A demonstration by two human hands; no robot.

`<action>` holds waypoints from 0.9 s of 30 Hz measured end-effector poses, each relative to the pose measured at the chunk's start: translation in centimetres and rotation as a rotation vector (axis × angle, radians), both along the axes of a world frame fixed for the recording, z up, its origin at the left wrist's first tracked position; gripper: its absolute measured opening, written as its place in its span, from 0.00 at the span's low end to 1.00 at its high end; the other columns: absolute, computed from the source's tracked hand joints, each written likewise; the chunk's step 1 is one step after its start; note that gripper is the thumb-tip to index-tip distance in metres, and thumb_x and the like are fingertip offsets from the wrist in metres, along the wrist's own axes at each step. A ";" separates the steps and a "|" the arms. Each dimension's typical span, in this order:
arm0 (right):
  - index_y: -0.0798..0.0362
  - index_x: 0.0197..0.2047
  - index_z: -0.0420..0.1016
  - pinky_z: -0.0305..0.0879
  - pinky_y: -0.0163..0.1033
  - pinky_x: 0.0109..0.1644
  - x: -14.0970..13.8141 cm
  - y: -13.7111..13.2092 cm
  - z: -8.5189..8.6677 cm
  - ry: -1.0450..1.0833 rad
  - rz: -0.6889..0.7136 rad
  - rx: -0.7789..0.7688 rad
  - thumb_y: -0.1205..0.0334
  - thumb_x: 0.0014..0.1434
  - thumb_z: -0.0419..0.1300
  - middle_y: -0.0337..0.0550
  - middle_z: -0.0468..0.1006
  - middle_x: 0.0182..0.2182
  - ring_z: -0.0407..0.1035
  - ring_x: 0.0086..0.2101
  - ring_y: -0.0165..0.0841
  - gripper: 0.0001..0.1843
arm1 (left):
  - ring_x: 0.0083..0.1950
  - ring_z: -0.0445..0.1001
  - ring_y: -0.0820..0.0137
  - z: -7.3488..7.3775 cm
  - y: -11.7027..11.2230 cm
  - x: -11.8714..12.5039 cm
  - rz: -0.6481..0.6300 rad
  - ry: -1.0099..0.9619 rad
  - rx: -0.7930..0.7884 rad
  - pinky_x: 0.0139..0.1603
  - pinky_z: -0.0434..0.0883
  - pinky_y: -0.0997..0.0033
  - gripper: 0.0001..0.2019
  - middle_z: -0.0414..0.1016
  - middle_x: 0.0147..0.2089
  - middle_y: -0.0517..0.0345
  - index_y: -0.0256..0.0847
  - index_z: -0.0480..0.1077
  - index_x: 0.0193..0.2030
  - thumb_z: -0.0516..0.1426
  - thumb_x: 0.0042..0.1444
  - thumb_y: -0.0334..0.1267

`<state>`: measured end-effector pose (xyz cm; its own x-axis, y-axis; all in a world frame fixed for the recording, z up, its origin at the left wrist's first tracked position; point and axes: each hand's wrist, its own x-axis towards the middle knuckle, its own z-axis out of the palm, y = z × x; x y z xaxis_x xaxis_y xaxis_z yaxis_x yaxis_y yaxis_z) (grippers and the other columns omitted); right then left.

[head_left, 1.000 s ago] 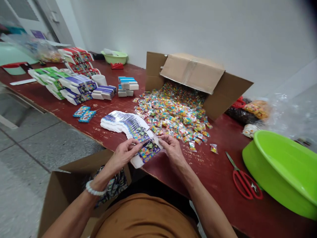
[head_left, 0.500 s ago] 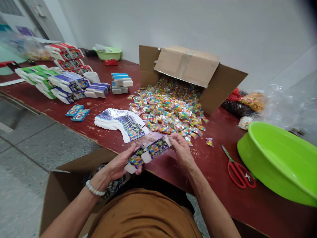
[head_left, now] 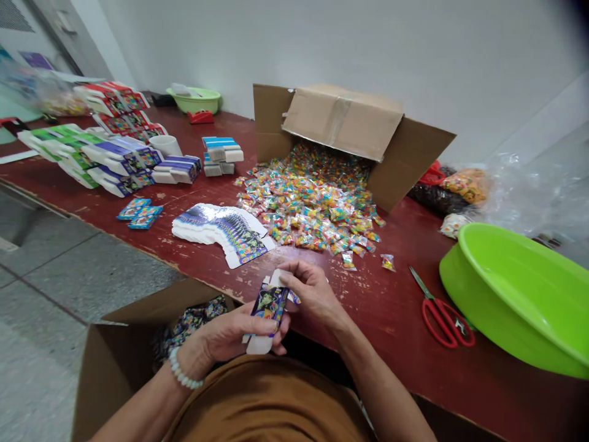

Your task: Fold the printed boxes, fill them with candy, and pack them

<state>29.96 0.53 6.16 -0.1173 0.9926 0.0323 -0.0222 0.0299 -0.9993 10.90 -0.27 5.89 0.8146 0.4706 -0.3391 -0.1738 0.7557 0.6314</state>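
Note:
Both hands hold one small purple printed carton (head_left: pixel 268 305) just off the near edge of the red table (head_left: pixel 396 307). My left hand (head_left: pixel 232 334) grips its lower part from beneath, fingers curled round it. My right hand (head_left: pixel 309 290) pinches the white flap at its top end. The carton stands roughly upright between them. Just beyond the hands lies a fanned stack of flat purple cartons (head_left: pixel 221 227). Behind that stack spreads a heap of small colourful sweet packets (head_left: pixel 317 199).
The packets spill from a tipped brown cardboard box (head_left: pixel 350 132). Red scissors (head_left: pixel 444 316) and a green basin (head_left: pixel 519 294) lie to the right. Stacks of folded cartons (head_left: pixel 105 156) sit far left. An open cardboard box (head_left: pixel 124 356) with filled cartons stands below the table edge.
The carton was lifted off the flat stack, drawn toward my body and turned from flat and sideways to upright. Both hands came closer together at the table edge.

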 end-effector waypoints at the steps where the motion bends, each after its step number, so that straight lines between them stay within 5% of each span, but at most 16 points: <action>1: 0.51 0.41 0.77 0.69 0.39 0.40 -0.3 -0.2 0.3 0.059 0.026 -0.009 0.51 0.58 0.64 0.39 0.79 0.33 0.71 0.32 0.33 0.13 | 0.33 0.76 0.70 0.2 -0.2 0.0 -0.027 -0.002 0.007 0.44 0.77 0.64 0.21 0.78 0.36 0.53 0.35 0.80 0.44 0.73 0.43 0.41; 9: 0.50 0.39 0.77 0.67 0.35 0.39 -0.1 -0.6 1.8 0.147 0.093 0.047 0.52 0.58 0.66 0.37 0.76 0.32 0.69 0.32 0.29 0.11 | 0.29 0.75 0.71 0.7 -0.4 0.4 0.044 0.156 0.312 0.34 0.72 0.73 0.21 0.79 0.30 0.54 0.35 0.78 0.37 0.72 0.41 0.49; 13: 0.49 0.50 0.74 0.69 0.36 0.44 -0.8 -0.8 1.9 0.208 0.062 0.032 0.52 0.57 0.68 0.41 0.78 0.41 0.71 0.38 0.31 0.19 | 0.24 0.74 0.71 1.0 -0.6 1.1 0.185 0.282 0.417 0.29 0.72 0.72 0.17 0.77 0.25 0.55 0.34 0.76 0.30 0.70 0.47 0.48; 16: 0.47 0.54 0.72 0.71 0.37 0.42 -1.4 -1.4 1.4 0.262 0.055 -0.030 0.52 0.53 0.71 0.42 0.78 0.44 0.73 0.38 0.32 0.27 | 0.23 0.75 0.69 1.2 -0.8 1.4 0.338 0.279 0.390 0.27 0.73 0.69 0.16 0.78 0.26 0.58 0.36 0.76 0.35 0.69 0.49 0.48; 20: 0.51 0.37 0.75 0.66 0.37 0.28 -2.0 -2.0 0.6 0.222 0.036 -0.147 0.46 0.57 0.66 0.36 0.75 0.25 0.65 0.22 0.29 0.17 | 0.29 0.77 0.68 0.8 -0.7 1.6 0.472 0.309 0.410 0.34 0.75 0.70 0.16 0.80 0.30 0.57 0.37 0.76 0.36 0.70 0.48 0.47; 24: 0.52 0.34 0.77 0.68 0.39 0.39 -1.8 -2.0 0.7 -0.053 -0.192 0.046 0.52 0.59 0.63 0.41 0.80 0.31 0.71 0.31 0.32 0.12 | 0.47 0.79 0.62 0.6 -0.8 1.7 0.577 0.404 0.513 0.48 0.75 0.66 0.25 0.83 0.45 0.53 0.40 0.72 0.49 0.71 0.46 0.46; 27: 0.51 0.42 0.76 0.68 0.39 0.39 -1.7 -1.9 0.7 -0.064 -0.234 0.046 0.53 0.59 0.63 0.42 0.80 0.33 0.73 0.34 0.35 0.12 | 0.45 0.81 0.62 0.9 -1.4 1.8 0.744 0.418 0.572 0.46 0.76 0.65 0.33 0.82 0.45 0.55 0.46 0.63 0.55 0.72 0.44 0.44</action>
<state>28.21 -1.40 6.84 0.1125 0.9906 0.0779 0.0536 0.0722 -0.9959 12.73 -1.67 6.83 0.1188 0.9884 -0.0948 -0.1584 0.1131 0.9809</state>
